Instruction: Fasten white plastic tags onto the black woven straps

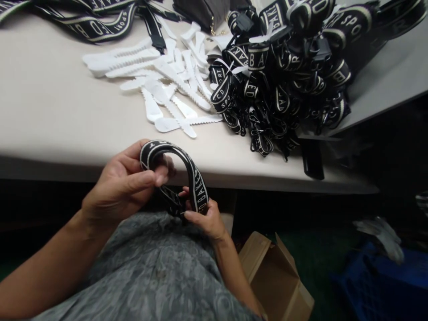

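While I watch from the head camera, this is how I read the 2 hands and the bench.

Strap: 1 black woven strap (187, 171) with pale lettering, bent into an arch just below the table edge (100, 162), above my lap.

Left hand: my left hand (123, 187) is closed on the upper end of the arch, thumb and fingers pinching it, which I judge keeps the loop standing while the other end is worked.

Right hand: my right hand (203, 218) is closed around the lower end, fingertips beside a dark buckle or clip (172, 203); I cannot tell whether the clip is fastened.

Why so low: holding it over the lap keeps both wrists free of the bench, as I read it.

Bench ahead: a scatter of white plastic tags (167, 84) with toothed edges lies mid-table, well apart from my hands.

Right of those: a heap of black straps (284, 84), touching the tags at its left edge.

Far edge: more straps laid out flat (83, 22) and a dark pouch (200, 11).

Below: an open cardboard box (270, 276) by my right forearm; a blue crate (381, 285) further right.

In the way: nothing lies between hands and tags except the table edge.
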The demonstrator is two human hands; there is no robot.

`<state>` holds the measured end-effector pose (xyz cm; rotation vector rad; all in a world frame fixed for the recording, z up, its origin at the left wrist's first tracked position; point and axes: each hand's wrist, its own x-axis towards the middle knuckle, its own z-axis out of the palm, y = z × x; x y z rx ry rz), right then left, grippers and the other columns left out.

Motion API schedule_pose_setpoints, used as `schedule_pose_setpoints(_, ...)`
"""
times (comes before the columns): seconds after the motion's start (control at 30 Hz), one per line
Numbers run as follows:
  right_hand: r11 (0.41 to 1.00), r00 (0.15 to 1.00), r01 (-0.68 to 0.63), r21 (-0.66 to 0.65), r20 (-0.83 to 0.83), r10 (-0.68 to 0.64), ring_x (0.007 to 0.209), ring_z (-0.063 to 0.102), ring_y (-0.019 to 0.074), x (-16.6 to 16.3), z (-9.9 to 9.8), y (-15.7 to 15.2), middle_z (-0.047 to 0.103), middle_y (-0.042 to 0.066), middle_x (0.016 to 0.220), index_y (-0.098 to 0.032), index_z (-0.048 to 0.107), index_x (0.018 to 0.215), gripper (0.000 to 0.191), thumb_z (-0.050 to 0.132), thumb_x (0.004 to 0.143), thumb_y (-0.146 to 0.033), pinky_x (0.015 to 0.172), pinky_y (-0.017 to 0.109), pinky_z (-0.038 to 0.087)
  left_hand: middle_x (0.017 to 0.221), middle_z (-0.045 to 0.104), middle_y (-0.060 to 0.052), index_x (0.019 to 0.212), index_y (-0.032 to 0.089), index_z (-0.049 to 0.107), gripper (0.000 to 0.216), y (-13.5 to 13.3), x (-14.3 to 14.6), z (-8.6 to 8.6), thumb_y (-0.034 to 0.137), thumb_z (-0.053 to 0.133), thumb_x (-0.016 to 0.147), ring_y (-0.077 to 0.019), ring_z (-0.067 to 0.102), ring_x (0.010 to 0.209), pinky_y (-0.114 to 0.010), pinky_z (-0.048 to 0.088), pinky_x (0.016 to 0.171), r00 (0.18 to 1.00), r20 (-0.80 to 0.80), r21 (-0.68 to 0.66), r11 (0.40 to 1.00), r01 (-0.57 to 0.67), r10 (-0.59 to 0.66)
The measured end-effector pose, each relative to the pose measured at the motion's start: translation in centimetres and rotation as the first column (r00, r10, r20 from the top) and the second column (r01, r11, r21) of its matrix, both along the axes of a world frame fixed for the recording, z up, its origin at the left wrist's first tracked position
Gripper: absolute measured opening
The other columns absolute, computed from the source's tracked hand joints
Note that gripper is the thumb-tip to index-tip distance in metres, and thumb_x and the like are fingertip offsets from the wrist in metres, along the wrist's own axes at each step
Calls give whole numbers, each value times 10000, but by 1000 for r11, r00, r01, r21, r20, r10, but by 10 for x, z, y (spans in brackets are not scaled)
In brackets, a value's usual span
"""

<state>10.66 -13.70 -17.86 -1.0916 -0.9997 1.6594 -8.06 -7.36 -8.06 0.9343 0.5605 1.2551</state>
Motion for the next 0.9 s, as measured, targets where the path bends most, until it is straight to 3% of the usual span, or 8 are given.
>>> schedule_pose_setpoints(0.17, 971, 940, 235, 46, 242, -239, 626, 575, 164, 32, 23, -6, 666, 8, 716, -196, 770, 914, 285, 853, 706, -372, 624, 286, 500, 776, 702, -20, 943, 142, 669, 230, 5, -8, 4, 178, 827, 779, -125, 640, 642, -152, 525, 591, 930, -349, -18, 992, 121, -120)
schedule_pose_setpoints(0.27, 969, 932, 155, 195, 297, -208, 557, 570, 155, 66, 49, -5, 655, -3, 634, -222, 788, 878, 123, 783, 801, -318, 562, 282, 481, 788, 710, -31, 957, 155, 691, 190, 9, -7, 4, 316, 740, 868, -166, 660, 679, -185, 531, 607, 756, -507, -58, 892, 448, -413)
schedule_pose_setpoints(0.37, 856, 805, -30, 516, 520, -285, 715, 653, 177, 88, 85, -4, 722, 20, 816, -299, 783, 1071, 262, 611, 922, -169, 688, 320, 531, 762, 712, -15, 914, 173, 731, 147, 11, 5, -8, 307, 672, 902, -179, 664, 686, -196, 503, 612, 531, -682, -44, 753, 657, -503)
schedule_pose_setpoints(0.5, 571, 525, -152, 807, 555, -645, 926, 679, 210, 79, 113, -15, 701, 54, 1056, -393, 652, 1319, 580, 463, 921, -17, 791, 365, 549, 1009, 776, -52, 1070, 170, 770, 326, 5, 31, -36, 153, 523, 858, -227, 731, 873, -274, 550, 840, 615, -789, 320, 862, 393, 13)
schedule_pose_setpoints(0.63, 418, 324, -68, 906, 416, -850, 928, 647, 240, 45, 87, -29, 665, 86, 1048, -365, 550, 1431, 640, 475, 901, -14, 794, 397, 546, 1061, 763, -56, 1123, 166, 714, 274, -6, 46, -34, 156, 563, 895, -214, 730, 924, -280, 546, 902, 668, -612, 471, 874, -121, 422)
schedule_pose_setpoints(0.7, 435, 313, -5, 900, 415, -854, 929, 634, 236, 29, 61, -30, 673, 92, 1057, -308, 492, 1475, 627, 465, 916, -27, 831, 411, 534, 981, 761, -34, 1080, 184, 688, 167, -10, 49, -18, 189, 609, 933, -194, 740, 842, -263, 577, 826, 748, -478, 377, 877, -298, 460)
schedule_pose_setpoints(0.77, 550, 378, 57, 833, 492, -784, 963, 625, 234, 16, 38, -26, 681, 95, 1113, -251, 511, 1444, 533, 506, 935, -94, 890, 423, 518, 955, 753, -38, 1052, 184, 666, 112, -13, 50, 0, 196, 627, 948, -199, 746, 832, -260, 610, 787, 829, -328, 267, 886, -378, 452)
schedule_pose_setpoints(0.9, 799, 636, 111, 591, 576, -514, 1010, 604, 250, 4, 19, -16, 673, 85, 1106, -212, 615, 1291, 476, 718, 856, -375, 924, 406, 500, 934, 730, -45, 1013, 180, 656, 75, -14, 48, 28, 149, 628, 951, -189, 737, 842, -238, 636, 753, 947, -151, 162, 952, -259, 283)
